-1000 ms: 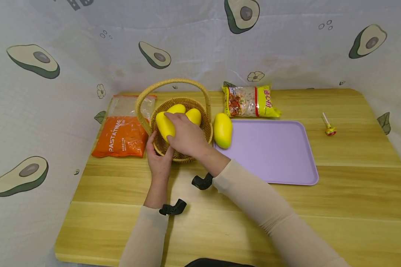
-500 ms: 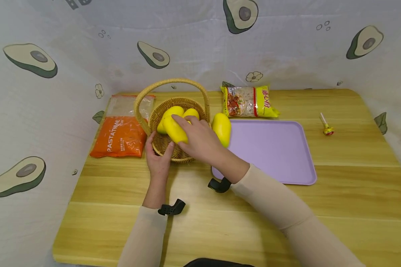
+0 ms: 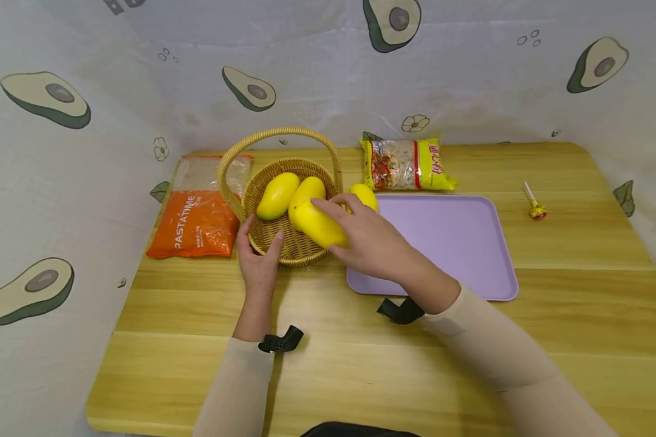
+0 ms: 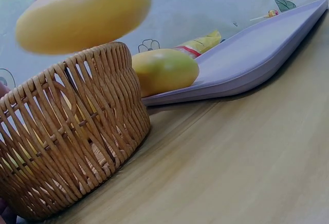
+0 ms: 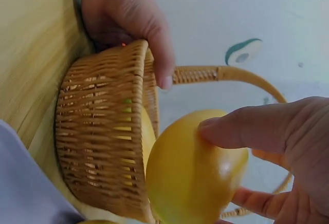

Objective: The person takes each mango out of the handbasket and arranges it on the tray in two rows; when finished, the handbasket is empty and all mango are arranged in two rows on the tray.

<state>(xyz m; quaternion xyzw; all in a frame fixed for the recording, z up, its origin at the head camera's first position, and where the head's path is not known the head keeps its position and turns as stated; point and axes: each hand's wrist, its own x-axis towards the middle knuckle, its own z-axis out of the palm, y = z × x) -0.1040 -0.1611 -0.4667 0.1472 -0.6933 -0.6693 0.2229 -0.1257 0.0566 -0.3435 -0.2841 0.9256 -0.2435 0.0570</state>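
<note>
In the head view my right hand [image 3: 377,241] grips a yellow mango [image 3: 321,224] above the right rim of the wicker basket [image 3: 300,260]. The right wrist view shows the thumb pressed on this held mango [image 5: 193,167], clear of the rim. My left hand [image 3: 259,264] holds the basket's near left rim, its thumb over the edge and fingers outside. Two mangoes lie in the basket, a left mango [image 3: 277,195] and a right mango [image 3: 308,195]. Another mango [image 4: 164,71] rests at the left edge of the lilac tray [image 3: 432,249], partly hidden by my right hand in the head view.
An orange pasta bag [image 3: 194,221] lies left of the basket. Behind the tray is a yellow and clear food packet [image 3: 407,164]. A lollipop [image 3: 536,203] lies to the tray's right. The basket's tall handle [image 3: 284,131] arches above it.
My right hand has lifted a mango from inside the basket and carried it right, over the rim. The left hand stays on the basket.
</note>
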